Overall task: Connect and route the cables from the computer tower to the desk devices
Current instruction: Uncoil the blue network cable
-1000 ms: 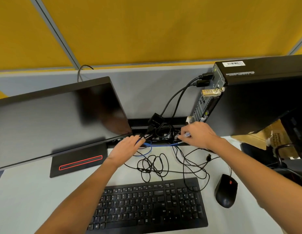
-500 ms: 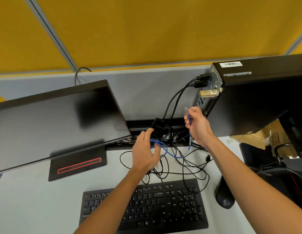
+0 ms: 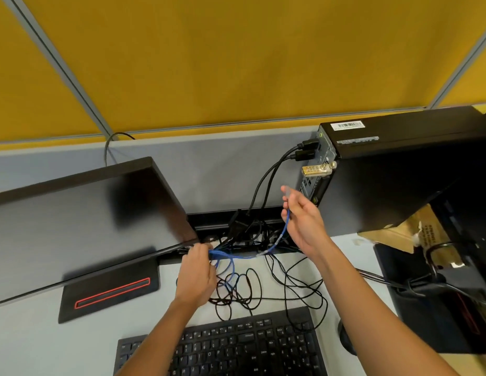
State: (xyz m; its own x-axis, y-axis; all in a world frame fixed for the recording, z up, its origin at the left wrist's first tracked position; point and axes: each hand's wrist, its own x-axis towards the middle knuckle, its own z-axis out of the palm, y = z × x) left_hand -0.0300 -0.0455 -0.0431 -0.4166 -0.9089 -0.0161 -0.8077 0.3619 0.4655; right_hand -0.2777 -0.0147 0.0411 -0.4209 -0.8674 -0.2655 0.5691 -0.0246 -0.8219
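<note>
A blue network cable (image 3: 280, 238) runs between both hands above the desk. My right hand (image 3: 304, 221) pinches its clear-plugged end, raised just left of the black computer tower (image 3: 404, 175)'s rear panel. My left hand (image 3: 198, 272) grips the bunched blue loops near the monitor (image 3: 81, 223)'s lower right corner. Two black cables (image 3: 269, 183) are plugged into the top of the tower's back and drop into a cable slot (image 3: 223, 221) at the desk's rear.
Tangled black cables (image 3: 277, 289) lie between the slot and the black keyboard (image 3: 236, 348). A black mouse (image 3: 346, 339) peeks out under my right forearm. The monitor base (image 3: 109, 291) has a red stripe. A brown paper bag (image 3: 404, 234) and more black gear sit right of the tower.
My right hand lifted the blue cable's plug from the slot up toward the tower's back. My left hand gathered blue loops and drew them left and down.
</note>
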